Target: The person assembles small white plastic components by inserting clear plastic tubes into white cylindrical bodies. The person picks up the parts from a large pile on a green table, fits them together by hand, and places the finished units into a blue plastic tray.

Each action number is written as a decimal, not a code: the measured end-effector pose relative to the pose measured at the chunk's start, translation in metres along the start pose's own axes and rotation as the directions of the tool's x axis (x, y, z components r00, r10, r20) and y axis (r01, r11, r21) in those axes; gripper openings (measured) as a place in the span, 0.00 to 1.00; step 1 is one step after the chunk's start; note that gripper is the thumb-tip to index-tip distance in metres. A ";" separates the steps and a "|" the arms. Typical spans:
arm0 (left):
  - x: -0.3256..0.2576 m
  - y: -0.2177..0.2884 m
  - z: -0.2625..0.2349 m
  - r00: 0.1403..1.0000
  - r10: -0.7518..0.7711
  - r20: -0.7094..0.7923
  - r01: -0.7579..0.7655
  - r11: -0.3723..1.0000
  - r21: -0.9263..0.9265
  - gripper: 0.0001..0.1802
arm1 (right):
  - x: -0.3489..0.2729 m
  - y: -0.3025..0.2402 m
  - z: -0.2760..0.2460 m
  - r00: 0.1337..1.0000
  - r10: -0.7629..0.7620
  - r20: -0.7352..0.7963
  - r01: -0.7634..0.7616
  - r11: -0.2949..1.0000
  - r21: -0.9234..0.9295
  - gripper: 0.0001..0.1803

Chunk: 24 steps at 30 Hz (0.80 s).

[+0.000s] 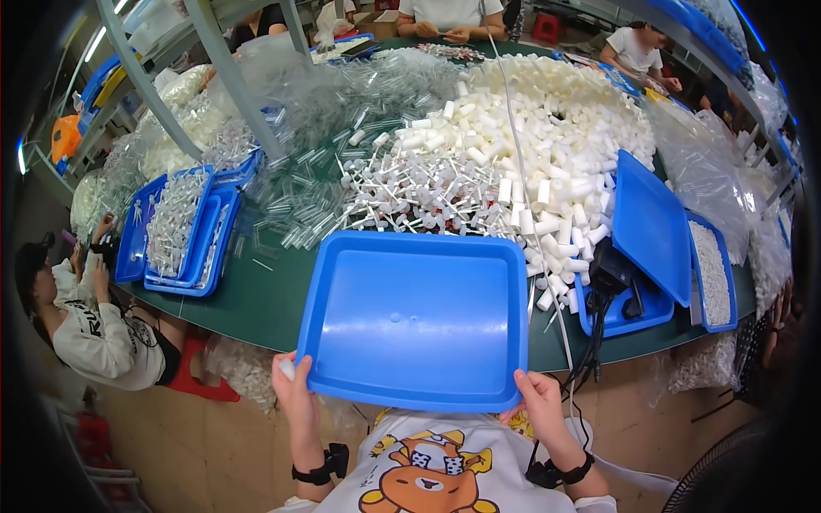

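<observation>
An empty blue plastic tray (415, 355) is held in front of me at the table's near edge, its inside facing up. My left hand (296, 395) grips its near left corner, thumb on the rim. A small white piece (288, 369) shows at that hand's fingers; its kind is unclear. At the near right corner my right hand (544, 405) pinches the rim. Just beyond the tray lie many small white-stemmed parts with pale round heads (419, 190), heaped together. White plastic cylinders (547, 111) form a large pile behind and to the right.
Clear plastic tubes (316, 197) lie loose on the green table (239, 308). Stacked blue trays (184, 231) hold small parts at left. More blue trays (650, 231) and black cables (603, 291) sit at right. A white cord (513, 111) hangs down. Other people sit around the table.
</observation>
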State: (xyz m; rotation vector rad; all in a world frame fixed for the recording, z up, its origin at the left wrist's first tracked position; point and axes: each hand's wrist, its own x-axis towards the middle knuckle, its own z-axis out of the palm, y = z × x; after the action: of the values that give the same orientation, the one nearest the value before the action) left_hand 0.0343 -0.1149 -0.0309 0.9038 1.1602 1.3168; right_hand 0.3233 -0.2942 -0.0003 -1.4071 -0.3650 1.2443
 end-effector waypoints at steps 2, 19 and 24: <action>0.001 -0.009 0.005 1.000 -0.005 0.003 0.005 1.000 0.011 0.06 | 0.000 -0.006 -0.007 0.999 0.029 -0.025 -0.032 0.989 -0.141 0.20; -0.076 0.179 0.068 0.217 0.560 0.800 0.241 0.763 -0.600 0.04 | -0.095 -0.182 0.087 0.376 -0.924 0.074 0.685 0.223 -0.694 0.14; -0.150 0.223 0.060 0.330 0.448 0.831 0.314 0.778 -0.545 0.03 | -0.111 -0.166 0.110 0.194 -0.978 -0.072 0.820 0.202 -0.535 0.19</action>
State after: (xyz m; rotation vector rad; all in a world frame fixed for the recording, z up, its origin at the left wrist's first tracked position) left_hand 0.0544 -0.2357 0.2159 0.9582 -0.3298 0.8194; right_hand 0.2606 -0.2774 0.2187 -1.3002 -1.0465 -0.2289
